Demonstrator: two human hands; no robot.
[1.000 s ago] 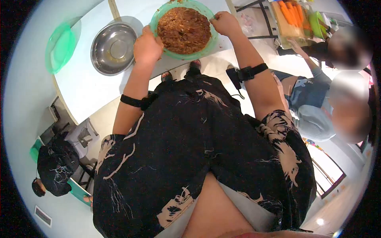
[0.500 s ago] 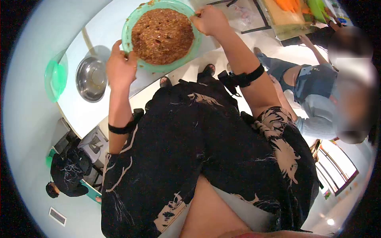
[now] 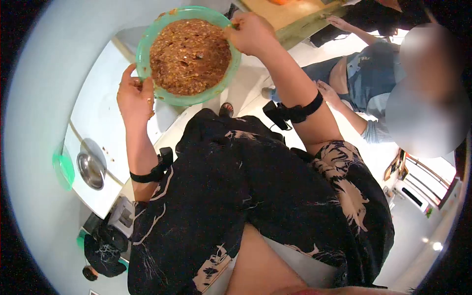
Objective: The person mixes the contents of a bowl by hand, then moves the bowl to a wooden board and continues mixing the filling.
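A pale green plastic basin (image 3: 196, 100) is full of a brown, minced-looking mixture (image 3: 191, 56) with small light and yellow bits. My left hand (image 3: 135, 98) grips its left rim, thumb and fingers closed on the edge. On the opposite side, my right hand (image 3: 253, 34) is closed around the right rim. Brown smears show on the fingers of both hands and along the rim. The basin appears held up, near the end of the white table (image 3: 93, 113); its underside is hidden.
A steel bowl (image 3: 91, 170) and a green translucent bowl (image 3: 64, 171) stand on the white table, near some brown crumbs. At upper right is another table (image 3: 314, 24) with a wooden board. A person in a grey top (image 3: 376, 66) stands to the right, and another (image 3: 105, 250) is at lower left.
I have turned and moved to the right with the basin in both hands. The white table and steel bowl have shifted down and left in view, while the wooden-board table is nearer.
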